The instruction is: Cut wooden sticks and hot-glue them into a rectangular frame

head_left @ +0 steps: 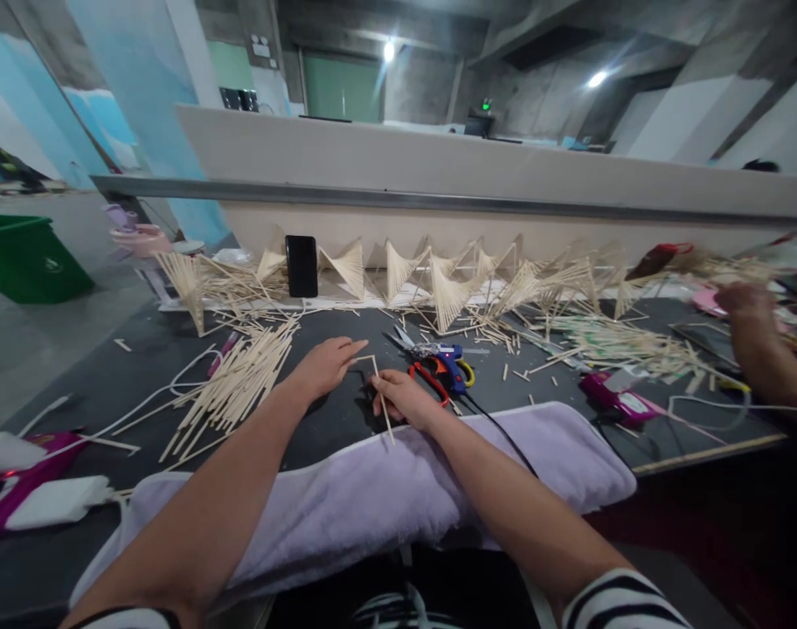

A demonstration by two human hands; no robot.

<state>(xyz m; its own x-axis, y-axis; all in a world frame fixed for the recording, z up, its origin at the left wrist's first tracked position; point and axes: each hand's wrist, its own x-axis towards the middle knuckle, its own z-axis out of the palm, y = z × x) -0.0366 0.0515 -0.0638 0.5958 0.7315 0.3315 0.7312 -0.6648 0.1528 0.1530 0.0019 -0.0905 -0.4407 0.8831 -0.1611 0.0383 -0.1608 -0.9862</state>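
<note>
My right hand (398,397) is closed in a pinch on a thin wooden stick (383,404) that slants down toward the towel. At its upper end a short stick (364,358) meets it, making an L shape. My left hand (329,365) is closed at that short stick's other end, index finger stretched along above it. Just right of my right hand lie a blue glue gun (449,360), red-handled pliers (430,384) and scissors with a yellow handle (467,374). A pile of loose sticks (241,384) lies left of my left hand.
A lilac towel (385,498) covers the table's front edge. Twisted stick models (444,288) and a black phone (301,266) stand along the back. Purple power strips (618,397) with cables lie at both sides. Another person's hand (749,301) is at far right.
</note>
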